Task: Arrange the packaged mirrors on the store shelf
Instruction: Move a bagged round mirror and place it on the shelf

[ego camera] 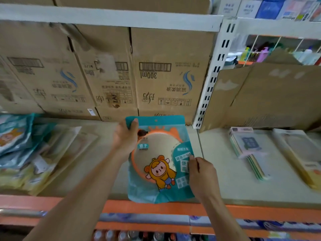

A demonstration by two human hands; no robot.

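Observation:
A packaged mirror (157, 159), a round orange-rimmed mirror in a teal bag with a cartoon figure, sits over the middle of the beige shelf (217, 180). My left hand (125, 138) grips its upper left corner, thumb over the teal top edge. My right hand (202, 176) pinches the bag's right edge near the lower half. The bag's bottom edge reaches the shelf's front lip.
A loose heap of similar teal and yellow packages (26, 153) lies at the left. Flat boxed items (248, 150) and another pack (302, 157) lie at the right. Cardboard cartons (165, 75) line the back. A white slotted upright (212, 80) divides the bays. An orange rail (147, 208) edges the front.

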